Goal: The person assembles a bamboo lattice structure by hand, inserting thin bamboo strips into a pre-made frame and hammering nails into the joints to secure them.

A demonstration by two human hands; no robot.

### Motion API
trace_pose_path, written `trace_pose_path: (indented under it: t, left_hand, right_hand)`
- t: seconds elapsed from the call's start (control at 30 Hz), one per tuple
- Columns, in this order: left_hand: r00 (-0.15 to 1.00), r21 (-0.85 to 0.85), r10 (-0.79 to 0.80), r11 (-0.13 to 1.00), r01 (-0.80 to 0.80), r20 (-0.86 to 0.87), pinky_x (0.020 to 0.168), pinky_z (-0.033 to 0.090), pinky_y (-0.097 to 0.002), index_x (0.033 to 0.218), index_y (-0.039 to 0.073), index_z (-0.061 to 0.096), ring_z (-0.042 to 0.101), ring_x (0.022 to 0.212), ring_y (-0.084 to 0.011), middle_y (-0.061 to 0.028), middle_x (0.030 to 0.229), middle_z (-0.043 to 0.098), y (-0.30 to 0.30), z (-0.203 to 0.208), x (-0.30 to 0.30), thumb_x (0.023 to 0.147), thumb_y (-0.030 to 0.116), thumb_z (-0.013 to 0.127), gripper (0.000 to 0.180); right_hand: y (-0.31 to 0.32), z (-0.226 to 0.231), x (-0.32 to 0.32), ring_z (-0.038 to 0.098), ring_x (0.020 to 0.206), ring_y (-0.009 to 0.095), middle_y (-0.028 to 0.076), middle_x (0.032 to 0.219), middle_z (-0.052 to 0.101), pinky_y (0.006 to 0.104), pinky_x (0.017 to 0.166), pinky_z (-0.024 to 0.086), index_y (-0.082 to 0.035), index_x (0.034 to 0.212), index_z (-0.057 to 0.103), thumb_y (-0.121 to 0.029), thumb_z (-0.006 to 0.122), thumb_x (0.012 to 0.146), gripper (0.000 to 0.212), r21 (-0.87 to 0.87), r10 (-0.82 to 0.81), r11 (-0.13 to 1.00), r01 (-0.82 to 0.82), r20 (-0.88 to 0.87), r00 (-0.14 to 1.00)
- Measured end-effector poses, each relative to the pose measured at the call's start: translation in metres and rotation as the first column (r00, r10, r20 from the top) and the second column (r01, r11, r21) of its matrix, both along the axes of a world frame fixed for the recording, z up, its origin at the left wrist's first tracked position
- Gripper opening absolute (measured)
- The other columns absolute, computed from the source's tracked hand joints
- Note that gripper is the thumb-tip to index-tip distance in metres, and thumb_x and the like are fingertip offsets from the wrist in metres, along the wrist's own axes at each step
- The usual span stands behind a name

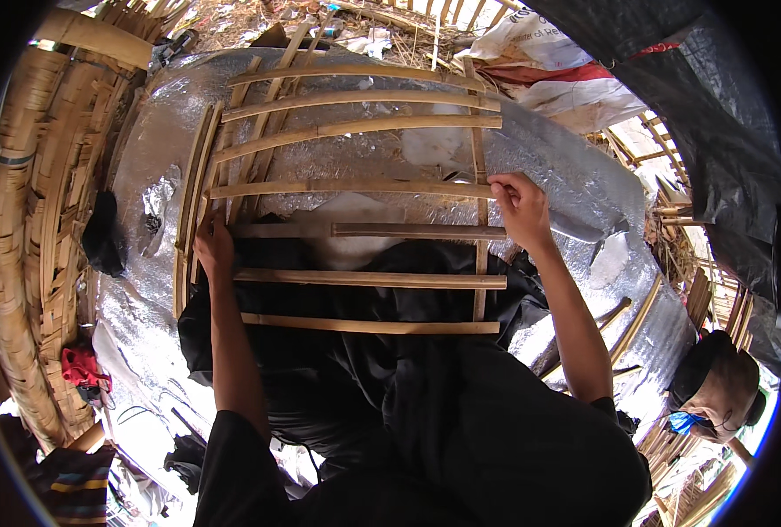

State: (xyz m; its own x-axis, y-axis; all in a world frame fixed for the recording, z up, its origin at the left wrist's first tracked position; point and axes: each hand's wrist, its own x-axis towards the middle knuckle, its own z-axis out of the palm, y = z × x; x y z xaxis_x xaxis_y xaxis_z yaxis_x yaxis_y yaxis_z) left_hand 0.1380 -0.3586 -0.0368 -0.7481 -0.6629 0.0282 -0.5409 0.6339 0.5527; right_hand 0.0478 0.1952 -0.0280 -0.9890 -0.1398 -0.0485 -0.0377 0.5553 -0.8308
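A ladder-like frame of split bamboo strips spans my lap and the silver sheet ahead of it. Several crosswise slats, among them the upper slat [347, 186], lie over an upright strip [479, 149] on the right and longer strips [199, 189] on the left. My right hand [522, 211] is closed, thumb and finger pinching the right end of the upper slat. My left hand [214, 243] is closed around the frame's left side near that slat's other end; its fingertips are partly hidden. Below it, a darker, shorter-looking slat [408, 231] crosses the right upright strip.
The shiny silver sheet [162, 140] covers the ground around me. Woven bamboo panels [48, 220] stand at the left. Loose sticks [638, 321] lie to my right, near a dark cap [707, 369]. Black plastic sheeting [715, 114] hangs at the upper right beside white sacks [540, 53].
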Motion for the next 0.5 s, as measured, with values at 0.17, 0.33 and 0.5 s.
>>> trace_pose_path:
  t: [0.17,0.33,0.5]
  left_hand:
    - [0.998,-0.008,0.039,0.999,-0.039,0.052,0.104,0.052,-0.0498,0.127,0.008,0.077,0.07,0.118,-0.0431,-0.0226,0.121,0.076,-0.001,0.006,0.0,0.101,0.035,0.057,0.042]
    - [0.997,0.041,0.063,0.997,-0.065,0.048,0.099,0.052,-0.0529,0.125,0.008,0.077,0.07,0.113,-0.0455,-0.0244,0.115,0.076,-0.028,0.011,0.013,0.103,0.039,0.05,0.046]
    - [0.997,0.118,-0.01,0.993,0.001,0.076,0.093,0.051,-0.0513,0.122,0.004,0.076,0.068,0.102,-0.0466,-0.0259,0.105,0.074,-0.038,0.013,0.058,0.107,0.039,0.045,0.049]
  right_hand:
    - [0.01,0.001,-0.008,0.072,0.105,0.014,0.008,0.113,0.075,0.029,0.091,0.062,0.0,0.126,0.07,-0.005,0.071,0.102,0.025,-0.169,0.087,0.984,-0.05,0.219,0.972]
    - [0.013,-0.008,-0.02,0.072,0.1,0.013,0.008,0.114,0.075,0.0287,0.087,0.061,-0.001,0.125,0.071,-0.007,0.072,0.102,0.024,-0.197,0.059,0.98,-0.023,0.181,0.982]
    - [0.013,-0.018,-0.014,0.072,0.089,0.012,0.007,0.107,0.077,0.0289,0.078,0.06,-0.005,0.124,0.073,-0.012,0.073,0.102,0.023,-0.134,0.023,0.991,-0.007,0.118,0.993]
